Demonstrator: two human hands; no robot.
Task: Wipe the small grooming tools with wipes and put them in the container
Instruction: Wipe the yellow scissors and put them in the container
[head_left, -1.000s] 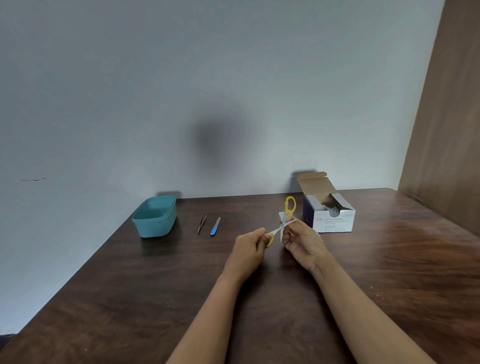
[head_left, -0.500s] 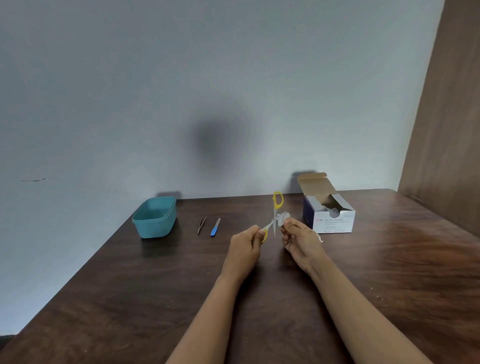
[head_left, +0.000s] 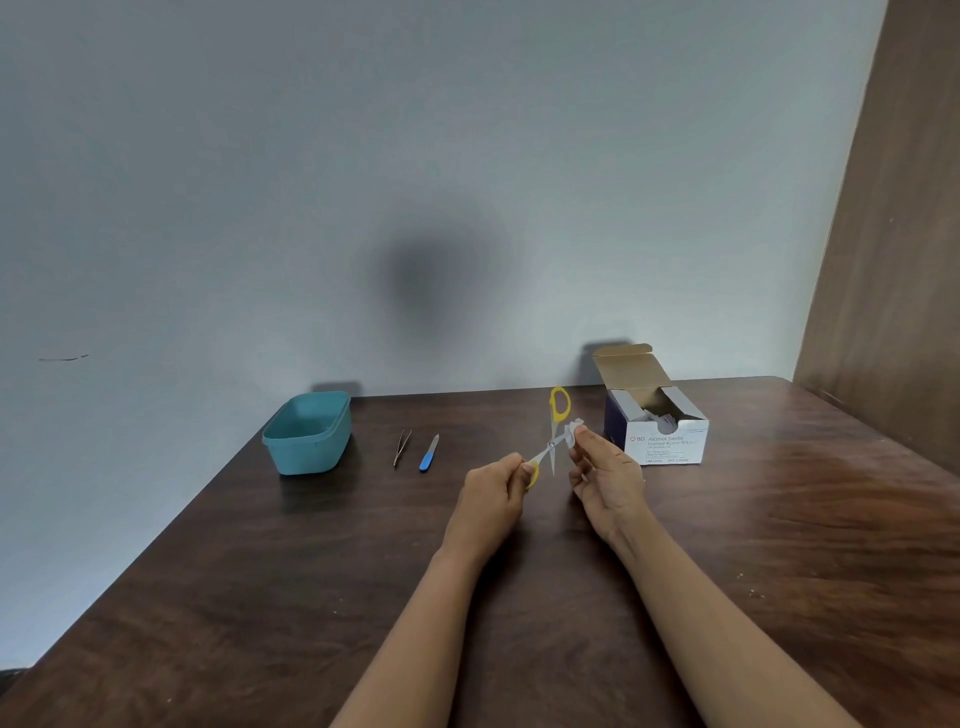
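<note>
A dark brown wood-grain desk (head_left: 249, 597) runs back to a plain pale grey-blue wall (head_left: 234, 182). On the right a brown wooden panel (head_left: 904, 234) rises beside the desk's far corner. A soft round shadow (head_left: 431, 275) sits mid-wall, and a thin dark mark (head_left: 62, 358) lies far left.

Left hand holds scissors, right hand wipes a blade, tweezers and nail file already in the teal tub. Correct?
No: the head view shows the tweezers and nail file on the table beside the tub, not in it. Left hand does hold the scissors; right hand pinches the wipe on a blade.
</note>
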